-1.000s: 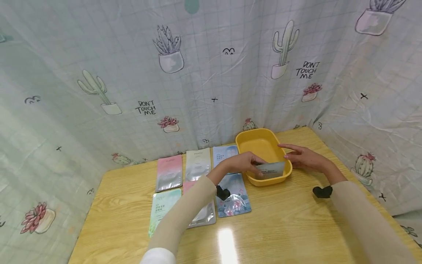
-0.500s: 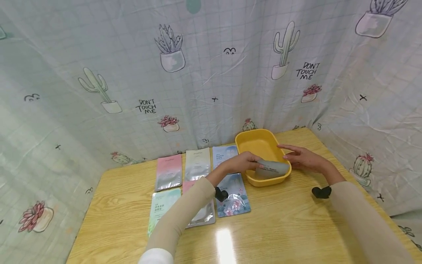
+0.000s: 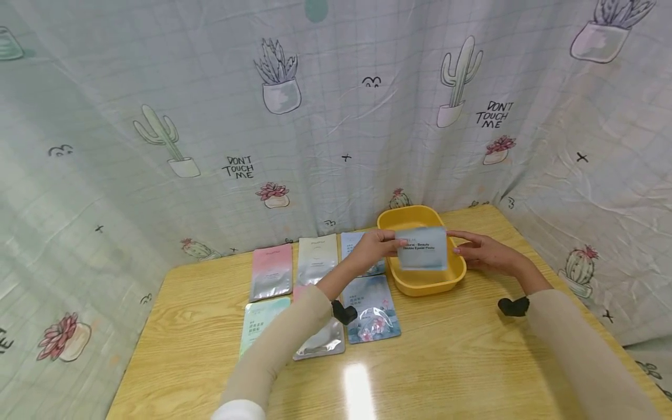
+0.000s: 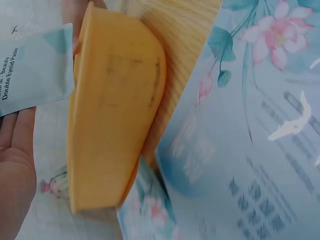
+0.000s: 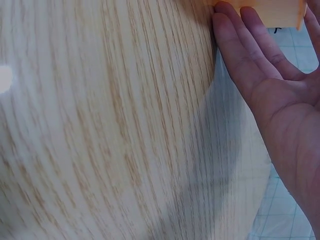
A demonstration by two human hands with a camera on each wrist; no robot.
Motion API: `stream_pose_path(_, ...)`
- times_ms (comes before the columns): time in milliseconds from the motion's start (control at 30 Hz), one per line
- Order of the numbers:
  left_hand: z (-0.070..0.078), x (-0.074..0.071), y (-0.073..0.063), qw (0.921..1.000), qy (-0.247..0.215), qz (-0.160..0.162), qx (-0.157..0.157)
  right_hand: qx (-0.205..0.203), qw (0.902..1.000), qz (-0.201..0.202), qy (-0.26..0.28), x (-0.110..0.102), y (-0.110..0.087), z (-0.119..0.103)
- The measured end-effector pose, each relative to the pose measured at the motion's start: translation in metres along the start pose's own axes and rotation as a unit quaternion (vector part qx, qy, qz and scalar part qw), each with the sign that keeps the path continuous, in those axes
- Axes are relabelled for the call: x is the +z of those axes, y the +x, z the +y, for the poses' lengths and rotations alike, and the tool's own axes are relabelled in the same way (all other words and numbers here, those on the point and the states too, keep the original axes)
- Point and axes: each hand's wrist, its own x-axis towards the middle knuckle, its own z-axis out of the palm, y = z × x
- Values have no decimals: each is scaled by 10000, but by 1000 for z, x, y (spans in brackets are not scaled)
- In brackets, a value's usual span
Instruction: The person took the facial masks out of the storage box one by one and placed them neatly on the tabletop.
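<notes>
My left hand (image 3: 374, 251) holds a pale blue-grey sachet (image 3: 423, 251) by its left edge, above the yellow plastic basket (image 3: 409, 217). The sachet's print reads "Double Eyelid Paste", and its face shows flat in the head view. In the left wrist view, fingers lie behind the sachet (image 4: 40, 65), beside the basket's wall (image 4: 112, 115). At the basket's right side, my right hand (image 3: 488, 254) touches the wall and rim with fairly straight fingers (image 5: 240, 55). The sachet covers much of the basket's inside.
Several flat packets lie left of the basket: pink-silver (image 3: 271, 271), cream-silver (image 3: 317, 256), green (image 3: 262, 318) and blue with lotus flowers (image 3: 373, 309). My left forearm covers parts of them. A patterned curtain (image 3: 325, 116) hangs behind the wooden table (image 3: 446, 361).
The left hand has lifted the sachet up from inside the basket, where it was bent against the wall; it now stands flat and facing me. The right hand has stayed at the basket.
</notes>
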Motion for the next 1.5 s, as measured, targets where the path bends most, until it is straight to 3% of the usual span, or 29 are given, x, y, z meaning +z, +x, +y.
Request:
stream_pose_path(133,4,-13,-9,9993,-163,332,30,28,10000,-38,36,0,-1,2)
stream_pose_path(400,7,-48,-32,9973,-292,667,-16,8,9999,-86,61,0,-3,1)
stream_pose_path(833,19,-103,-89,9892,19,1468,6,57,9999,-90,38,-1,-6,3)
stream_pose_path(1200,32,-131,-131,9847,293,1696,-273,38,9999,-87,88,-1,-3,4)
stream_pose_path(1500,42,-141,-160,9771,688,1935,-560,64,9999,-78,70,2,-2,0)
